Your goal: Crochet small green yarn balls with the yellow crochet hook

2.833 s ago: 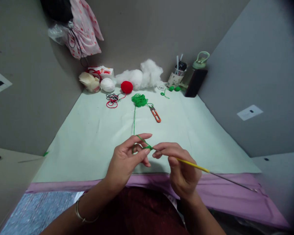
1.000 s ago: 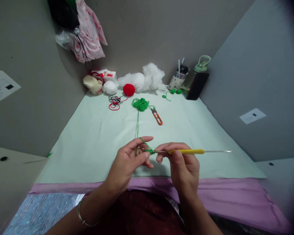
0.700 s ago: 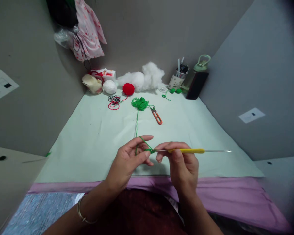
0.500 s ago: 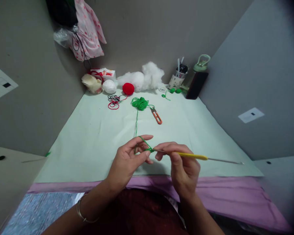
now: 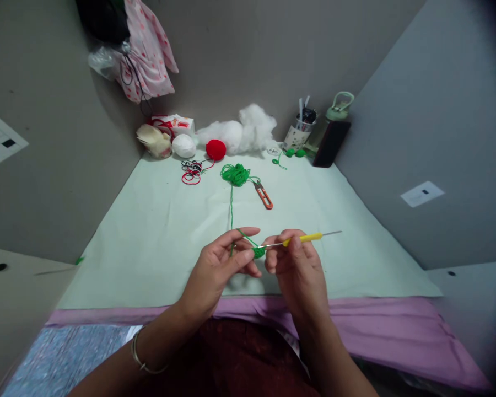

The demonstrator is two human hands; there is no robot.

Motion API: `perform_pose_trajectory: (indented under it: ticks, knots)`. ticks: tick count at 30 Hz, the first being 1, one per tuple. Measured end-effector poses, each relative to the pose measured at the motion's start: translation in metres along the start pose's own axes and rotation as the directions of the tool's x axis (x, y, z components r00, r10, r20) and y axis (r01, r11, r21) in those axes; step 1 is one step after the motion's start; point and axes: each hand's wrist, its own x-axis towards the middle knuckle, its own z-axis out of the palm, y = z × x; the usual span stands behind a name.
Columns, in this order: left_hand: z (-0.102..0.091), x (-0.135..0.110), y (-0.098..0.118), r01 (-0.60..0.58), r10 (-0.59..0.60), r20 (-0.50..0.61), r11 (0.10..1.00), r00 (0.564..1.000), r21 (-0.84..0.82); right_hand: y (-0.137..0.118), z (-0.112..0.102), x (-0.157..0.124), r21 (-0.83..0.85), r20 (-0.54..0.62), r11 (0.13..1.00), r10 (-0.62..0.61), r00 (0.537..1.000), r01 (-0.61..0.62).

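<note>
My left hand (image 5: pixel 219 267) pinches a small green crochet piece (image 5: pixel 258 252) between thumb and fingers, with the green strand looped over its raised index finger. From there the strand runs back across the table to a loose heap of green yarn (image 5: pixel 235 173). My right hand (image 5: pixel 295 264) is closed on a yellow-handled crochet hook (image 5: pixel 303 238), whose metal tip sits in the green piece. The hook's far end points up and to the right.
Orange thread snips (image 5: pixel 263 194) lie beside the green yarn on the pale green mat (image 5: pixel 157 231). At the back are a red yarn ball (image 5: pixel 215 149), white stuffing (image 5: pixel 248 129), a white ball (image 5: pixel 183 145), red and black loops (image 5: pixel 190 171), a pen cup (image 5: pixel 299 131) and a dark bottle (image 5: pixel 330 138).
My right hand has turned and moved slightly closer to the left. The hook's free end swung from low right up to level, dropped again, then rose and drew inward. The left hand barely moved.
</note>
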Motion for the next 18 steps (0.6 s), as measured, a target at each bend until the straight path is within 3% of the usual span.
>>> perform_pose_trajectory:
  ticks: [10, 18]
  knots:
    - [0.002, 0.0008, 0.0022, 0.019, -0.02, -0.027, 0.999, 0.999, -0.028, -0.002, -0.0018, 0.001, 0.013, 0.041, 0.998, 0.061, 0.997, -0.061]
    - [-0.0022, -0.002, -0.0007, -0.03, 0.03, 0.005, 0.999, 1.0, 0.039, -0.0022, 0.0021, -0.0007, 0.025, 0.004, 0.994, 0.108, 0.994, -0.109]
